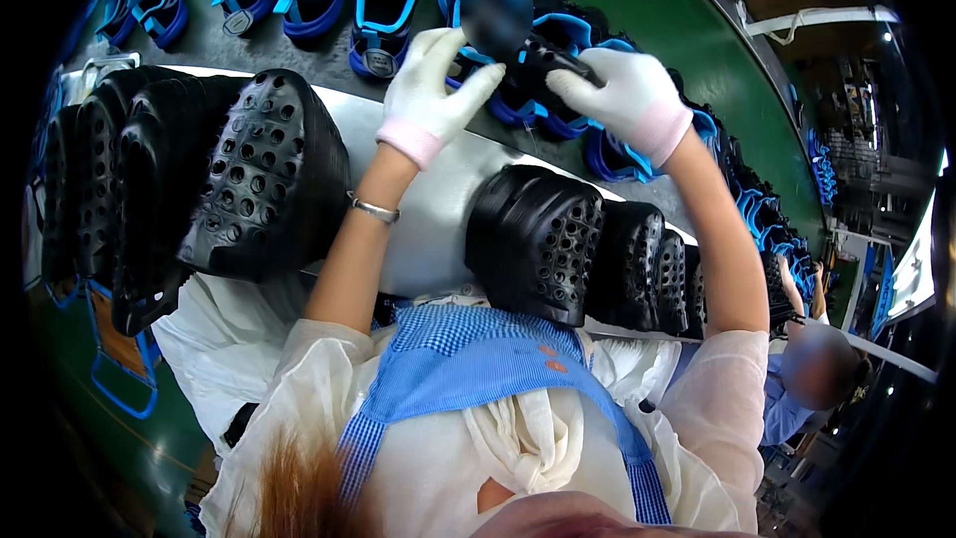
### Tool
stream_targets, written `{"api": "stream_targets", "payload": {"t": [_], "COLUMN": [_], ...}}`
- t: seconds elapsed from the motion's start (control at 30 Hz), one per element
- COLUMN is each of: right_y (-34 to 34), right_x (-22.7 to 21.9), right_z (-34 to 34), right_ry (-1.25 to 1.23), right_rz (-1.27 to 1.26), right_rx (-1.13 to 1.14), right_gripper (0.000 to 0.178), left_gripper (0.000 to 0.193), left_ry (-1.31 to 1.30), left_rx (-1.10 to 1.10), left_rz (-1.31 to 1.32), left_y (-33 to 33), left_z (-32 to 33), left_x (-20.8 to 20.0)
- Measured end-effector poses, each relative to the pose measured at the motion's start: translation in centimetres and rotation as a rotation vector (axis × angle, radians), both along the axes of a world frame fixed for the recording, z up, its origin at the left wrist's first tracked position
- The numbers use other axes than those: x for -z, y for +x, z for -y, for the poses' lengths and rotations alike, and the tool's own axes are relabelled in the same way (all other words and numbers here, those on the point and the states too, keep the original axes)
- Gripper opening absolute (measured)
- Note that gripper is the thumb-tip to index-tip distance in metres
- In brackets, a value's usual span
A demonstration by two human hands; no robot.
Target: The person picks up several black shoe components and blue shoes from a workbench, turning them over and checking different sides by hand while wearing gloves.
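Observation:
Both my hands wear white knit gloves with pink cuffs and reach over the far edge of the bench. My left hand (430, 90) is open, thumb apart from the fingers, beside a smeared round dark patch that hides what lies behind it. To its right, my right hand (629, 100) is closed on a black shiny piece (543, 62) pointing toward the left hand; its kind I cannot make out. Beneath and beyond are black shoes with blue linings (390, 0), standing in rows.
Black studded soles (261, 164) stand on edge at the left of the pale metal bench (428, 209); more black soles (543, 244) line its right side. A blue-framed stool (124, 349) is at lower left. Another person (787, 389) works at far right.

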State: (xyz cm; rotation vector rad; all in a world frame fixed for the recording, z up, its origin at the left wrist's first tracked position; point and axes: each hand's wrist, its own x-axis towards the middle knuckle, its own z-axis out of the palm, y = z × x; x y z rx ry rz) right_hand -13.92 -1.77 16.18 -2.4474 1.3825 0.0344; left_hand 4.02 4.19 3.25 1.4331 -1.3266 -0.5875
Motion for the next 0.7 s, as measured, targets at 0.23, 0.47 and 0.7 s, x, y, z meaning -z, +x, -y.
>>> {"api": "stream_targets", "payload": {"t": [0.23,0.47,0.7], "right_y": [2.3,6.8,2.9], "right_x": [-1.1,-1.1,0.1], "right_z": [7.6,7.4,9.0], "right_ry": [0.252,0.076,0.344], "right_rz": [-0.15,-0.228,0.021], "right_rx": [-0.138,0.018,0.145], "right_gripper": [0.061,0.058,0.049], "left_gripper": [0.025,0.02,0.019], "left_ry": [-0.021,-0.059,-0.043], "left_rx": [0.02,-0.049,-0.011], "left_rz": [0.278,0.185,0.161], "left_y": [-1.1,-0.5,-0.3], "left_z": [3.4,3.4,3.7], "left_x": [2.7,3.7,3.3]}}
